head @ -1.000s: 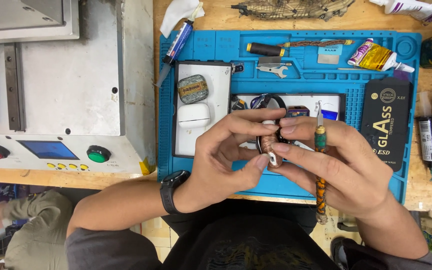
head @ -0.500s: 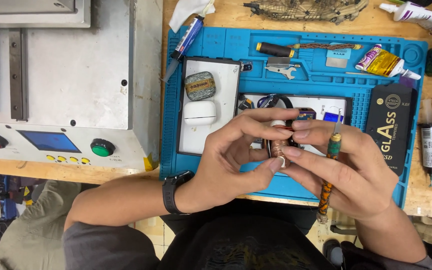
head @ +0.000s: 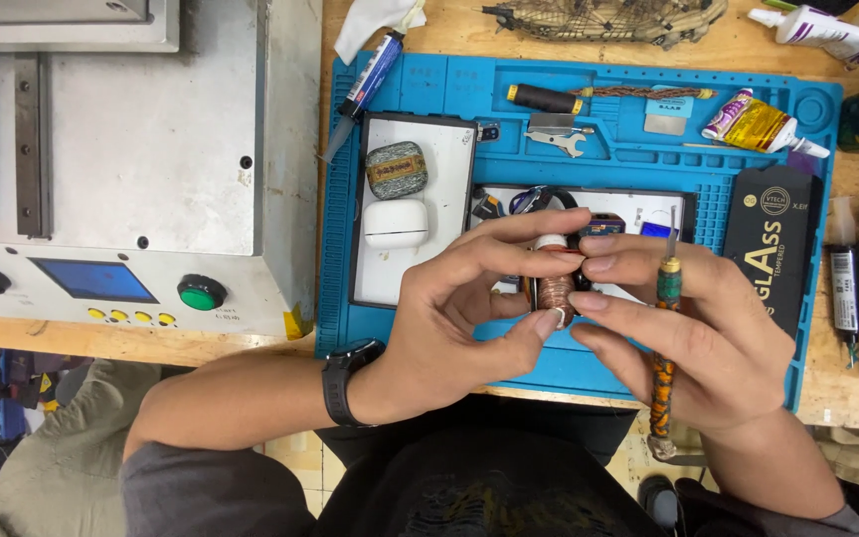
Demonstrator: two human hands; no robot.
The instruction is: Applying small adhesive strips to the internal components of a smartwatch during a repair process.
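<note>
— While both hands hover over the blue work mat (head: 420,328), what sits between them?

— A small spool wound with copper-coloured wire (head: 555,290), with a white cap at its top end. It is held up above the middle of the mat, just in front of the person's body.

— How does the left hand (head: 454,318) grip it?

— Thumb and forefinger are curled in and pinched on the spool, thumb at the lower end, forefinger stretched over the top. A black watch (head: 343,373) sits on that wrist.

— And the right hand (head: 693,333)?

— Its fingertips (head: 589,298) press against the spool from the other side, so the fingers are nearly closed on it. A thin tool with a green collar and an orange-patterned handle (head: 662,348) is also tucked along that hand, its fine metal tip pointing away from the person.

— What lies nearby?

— On the mat, left of the hands, a white tray (head: 375,278) carries a white earbud case (head: 396,223) and a small patterned pouch (head: 396,169). Farther back lie a black-handled tool (head: 545,97) and a yellow tube (head: 763,123). A black box (head: 770,254) rests at the right side of the mat, and a grey machine with a green button (head: 200,292) stands well to the left.
</note>
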